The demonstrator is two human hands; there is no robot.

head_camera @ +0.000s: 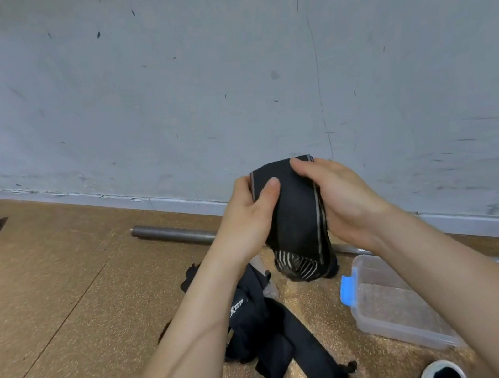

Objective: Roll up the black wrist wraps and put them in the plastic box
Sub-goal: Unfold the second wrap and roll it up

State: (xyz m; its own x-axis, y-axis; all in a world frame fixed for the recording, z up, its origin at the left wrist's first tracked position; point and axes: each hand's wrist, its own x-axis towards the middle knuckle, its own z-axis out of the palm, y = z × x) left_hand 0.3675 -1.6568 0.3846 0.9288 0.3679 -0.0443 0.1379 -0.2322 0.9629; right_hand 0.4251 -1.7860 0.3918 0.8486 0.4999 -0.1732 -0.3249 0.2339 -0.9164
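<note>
Now, both hands hold one black wrist wrap [295, 214] up in front of a scuffed grey wall [220, 61]. The left hand [244, 222] pinches the wrap's left edge, thumb on the front and fingers behind. The right hand [346, 202] curls its fingers over the top edge and cups the right side. The upper part looks folded or partly wound between the hands. The lower end, marked with pale stripes, hangs loose in the air above the floor [49, 321].

The likely trouble is slack. If either hand eases its grip, the springy fabric could unwind. The dangling tail could also twist, which would make the roll lopsided and too bulky to sit neatly.

A clear plastic box [404, 331] with a blue clip [346, 290] lies open on the floor, below the right forearm. No wrap shows inside it, and the speckled floor is visible through its base. A loose pile of black wraps [266, 334] lies on the floor just left of the box, not yet rolled.
</note>
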